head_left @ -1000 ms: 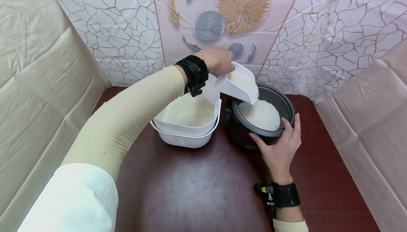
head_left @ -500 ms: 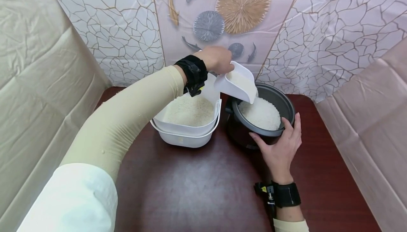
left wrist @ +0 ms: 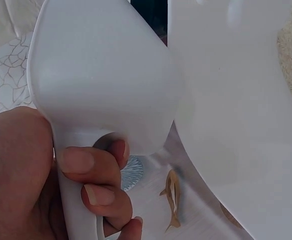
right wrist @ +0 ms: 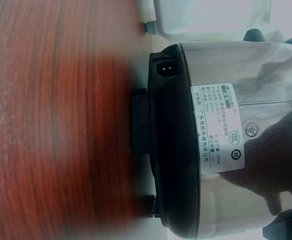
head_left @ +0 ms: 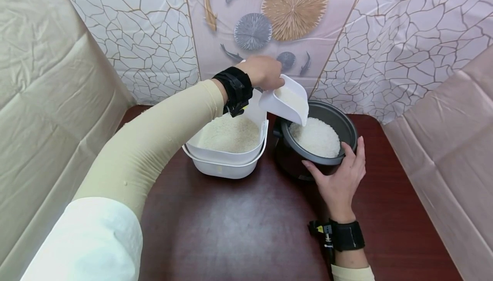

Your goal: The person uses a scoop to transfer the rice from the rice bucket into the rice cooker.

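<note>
My left hand [head_left: 263, 72] grips the handle of a white scoop [head_left: 283, 106], fingers wrapped round it in the left wrist view. Rice lies in the scoop, which tilts down to the right with its lip over the rice cooker [head_left: 294, 161]. A mound of white rice [head_left: 317, 137] sits in the cooker's dark inner pot [head_left: 343, 120]. My right hand [head_left: 340, 182] holds the cooker's near right rim, thumb along the outside and a fingertip over the edge. The right wrist view shows the cooker's shiny side with a label [right wrist: 218, 129] and a power socket [right wrist: 168, 68].
Left of the cooker stands a white rice bin [head_left: 225, 169] part filled with rice, under my left forearm. Both stand on a dark red wooden table [head_left: 231, 225]. Patterned cloth [head_left: 154, 37] hangs close behind, and plain cloth [head_left: 443, 144] closes off the sides.
Rice has slid from the scoop's lip into the pot, and less shows at the lip now. The scoop has shifted slightly left. My right hand has stayed on the rim.
</note>
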Available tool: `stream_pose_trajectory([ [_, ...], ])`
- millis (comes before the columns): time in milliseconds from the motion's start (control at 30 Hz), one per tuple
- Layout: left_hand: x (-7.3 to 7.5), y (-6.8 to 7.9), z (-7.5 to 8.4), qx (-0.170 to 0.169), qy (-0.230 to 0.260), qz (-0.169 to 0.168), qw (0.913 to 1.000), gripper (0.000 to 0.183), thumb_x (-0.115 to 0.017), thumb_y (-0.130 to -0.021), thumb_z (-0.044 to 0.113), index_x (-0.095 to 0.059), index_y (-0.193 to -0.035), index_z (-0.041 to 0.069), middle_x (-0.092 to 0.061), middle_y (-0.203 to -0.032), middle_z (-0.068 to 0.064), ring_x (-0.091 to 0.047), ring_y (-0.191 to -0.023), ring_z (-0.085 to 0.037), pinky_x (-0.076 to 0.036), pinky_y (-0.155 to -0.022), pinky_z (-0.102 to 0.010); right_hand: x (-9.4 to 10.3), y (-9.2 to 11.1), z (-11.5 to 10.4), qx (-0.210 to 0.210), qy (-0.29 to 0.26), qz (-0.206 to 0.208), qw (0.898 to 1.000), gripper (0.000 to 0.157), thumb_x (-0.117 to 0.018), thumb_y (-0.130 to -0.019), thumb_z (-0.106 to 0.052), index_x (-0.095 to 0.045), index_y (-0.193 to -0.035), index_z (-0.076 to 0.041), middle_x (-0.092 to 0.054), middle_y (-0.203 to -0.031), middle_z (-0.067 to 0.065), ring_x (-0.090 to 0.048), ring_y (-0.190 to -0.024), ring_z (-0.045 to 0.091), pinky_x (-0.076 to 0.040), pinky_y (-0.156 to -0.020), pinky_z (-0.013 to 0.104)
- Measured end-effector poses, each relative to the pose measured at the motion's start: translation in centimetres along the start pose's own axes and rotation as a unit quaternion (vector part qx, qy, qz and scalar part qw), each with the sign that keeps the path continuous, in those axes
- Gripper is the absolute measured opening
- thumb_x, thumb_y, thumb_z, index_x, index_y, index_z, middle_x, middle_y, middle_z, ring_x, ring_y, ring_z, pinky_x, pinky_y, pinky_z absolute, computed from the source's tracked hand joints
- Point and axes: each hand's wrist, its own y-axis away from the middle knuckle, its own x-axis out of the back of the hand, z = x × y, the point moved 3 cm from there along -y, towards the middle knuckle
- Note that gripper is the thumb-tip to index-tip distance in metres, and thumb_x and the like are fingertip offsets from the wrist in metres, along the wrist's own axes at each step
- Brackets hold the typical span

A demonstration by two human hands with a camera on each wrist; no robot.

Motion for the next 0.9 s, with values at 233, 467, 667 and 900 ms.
stream_pose_trajectory([
  [233,0.1,0.1,0.2,0.004,-0.006,0.002,1.0,0.044,-0.039,-0.108,0.036,-0.06,-0.134,0.008,-0.061,-0.131,-0.007,-0.055,-0.115,-0.024,-0.044,-0.102,-0.042,0.0,0.0,0.0,-0.001,0.0,-0.001,1.0,0.113,-0.081,-0.069,-0.082,-0.054,-0.142,-0.001,-0.027,-0.172,0.008,-0.026,-0.157,0.031,-0.019,-0.116,0.072],
  [467,0.1,0.2,0.4,0.005,-0.018,0.013,0.9997,0.048,-0.041,-0.107,0.038,-0.058,-0.141,0.009,-0.06,-0.142,-0.009,-0.055,-0.122,-0.023,-0.044,-0.108,-0.047,-0.1,0.0,0.0,0.001,0.001,0.0,1.0,0.113,-0.081,-0.069,-0.082,-0.054,-0.142,-0.001,-0.027,-0.172,0.008,-0.026,-0.157,0.031,-0.019,-0.116,0.072],
  [667,0.2,0.1,0.7,-0.004,-0.042,0.032,0.9986,0.044,-0.042,-0.107,0.037,-0.062,-0.134,0.009,-0.063,-0.137,-0.009,-0.056,-0.118,-0.024,-0.045,-0.106,-0.049,-0.1,0.0,0.1,0.002,0.002,0.0,1.0,0.113,-0.081,-0.069,-0.082,-0.054,-0.142,-0.001,-0.027,-0.172,0.008,-0.026,-0.157,0.031,-0.02,-0.115,0.072],
  [900,0.2,-0.2,1.1,-0.011,-0.076,0.051,0.9957,0.043,-0.042,-0.107,0.037,-0.066,-0.129,0.009,-0.066,-0.13,-0.009,-0.057,-0.114,-0.024,-0.046,-0.104,-0.051,0.0,0.0,0.0,0.003,0.001,0.001,1.0,0.112,-0.082,-0.069,-0.081,-0.054,-0.142,-0.001,-0.028,-0.172,0.008,-0.027,-0.157,0.032,-0.02,-0.115,0.072],
])
